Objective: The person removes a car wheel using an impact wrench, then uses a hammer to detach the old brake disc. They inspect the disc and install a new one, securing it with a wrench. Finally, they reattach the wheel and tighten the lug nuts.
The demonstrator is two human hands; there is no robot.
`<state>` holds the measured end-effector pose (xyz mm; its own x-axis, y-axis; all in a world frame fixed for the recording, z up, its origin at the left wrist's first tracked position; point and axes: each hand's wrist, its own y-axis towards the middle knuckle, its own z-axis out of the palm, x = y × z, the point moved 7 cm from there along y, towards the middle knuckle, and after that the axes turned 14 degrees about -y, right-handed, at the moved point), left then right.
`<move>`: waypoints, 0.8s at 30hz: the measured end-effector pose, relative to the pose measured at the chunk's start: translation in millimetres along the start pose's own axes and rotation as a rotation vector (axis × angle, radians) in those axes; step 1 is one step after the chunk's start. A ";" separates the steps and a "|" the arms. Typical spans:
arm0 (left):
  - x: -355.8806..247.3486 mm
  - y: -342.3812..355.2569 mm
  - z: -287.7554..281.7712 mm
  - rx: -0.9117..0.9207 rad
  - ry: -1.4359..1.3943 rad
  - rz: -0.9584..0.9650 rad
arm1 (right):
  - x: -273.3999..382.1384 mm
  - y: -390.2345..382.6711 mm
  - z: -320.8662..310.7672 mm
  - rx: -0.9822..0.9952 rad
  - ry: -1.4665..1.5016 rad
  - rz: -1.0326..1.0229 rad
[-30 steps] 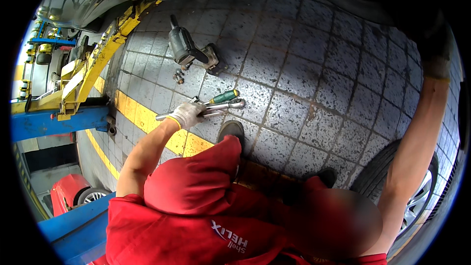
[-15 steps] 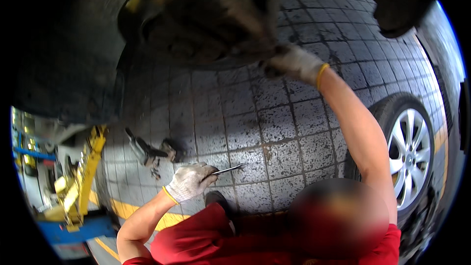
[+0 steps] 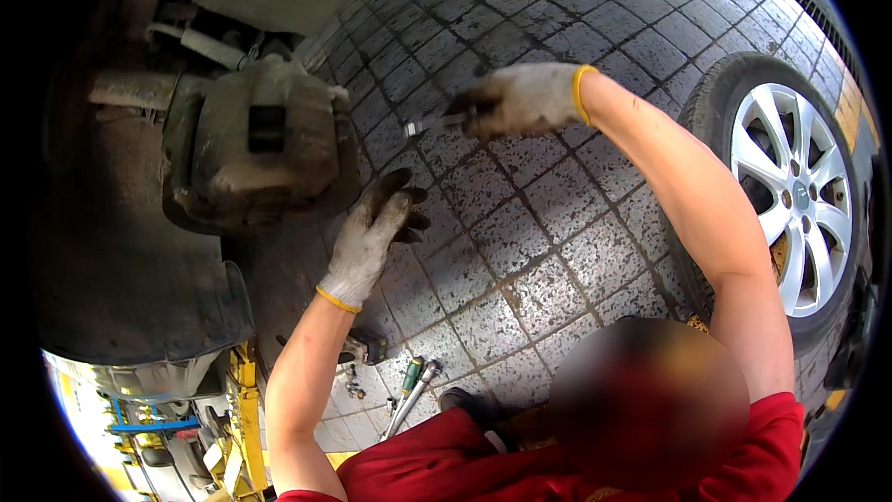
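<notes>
A brake caliper point(image 3: 265, 130), brown and dusty, sits on the raised car's hub at upper left. Just beside its right lower edge is my left hand point(image 3: 367, 240), in a white glove with dark fingers; the fingers are apart and I see nothing in them. I cannot tell if a fingertip touches the caliper. To the right, my right hand point(image 3: 530, 100), gloved the same way, is closed around a slim metal tool point(image 3: 415, 128) whose bright end points left toward the caliper. Blur and the fingers hide the tool's exact kind.
At right stands a removed wheel point(image 3: 799, 195) with silver spokes. Near my foot lie a green-handled tool point(image 3: 412, 377) and a long metal wrench point(image 3: 409, 404); a dark metal part point(image 3: 370, 347) sits beside my left forearm. A yellow lift arm point(image 3: 246, 418) is at lower left.
My left hand has risen toward the caliper and no longer holds the slim metal tool. My right hand has come away from the caliper area, now with a metal tool showing. The view has shifted.
</notes>
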<state>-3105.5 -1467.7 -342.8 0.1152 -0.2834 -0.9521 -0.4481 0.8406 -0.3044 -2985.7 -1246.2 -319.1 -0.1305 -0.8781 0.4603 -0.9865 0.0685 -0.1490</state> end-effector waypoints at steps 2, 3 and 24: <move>1.8 4.7 1.5 -0.013 -0.018 0.021 | -9.7 1.7 -26.8 -0.130 0.155 0.069; -1.2 9.4 4.5 -0.026 -0.053 0.049 | -9.5 6.9 -35.6 -0.200 0.103 0.054; -57.8 115.2 39.9 0.039 -1.433 0.744 | 89.9 21.9 -116.7 -0.273 -0.557 0.069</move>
<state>-3128.4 -1336.1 -324.0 0.5950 0.7949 -0.1190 -0.7610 0.6048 0.2346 -3030.6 -1268.4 -178.9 -0.1964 -0.9774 -0.0784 -0.9769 0.1882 0.1012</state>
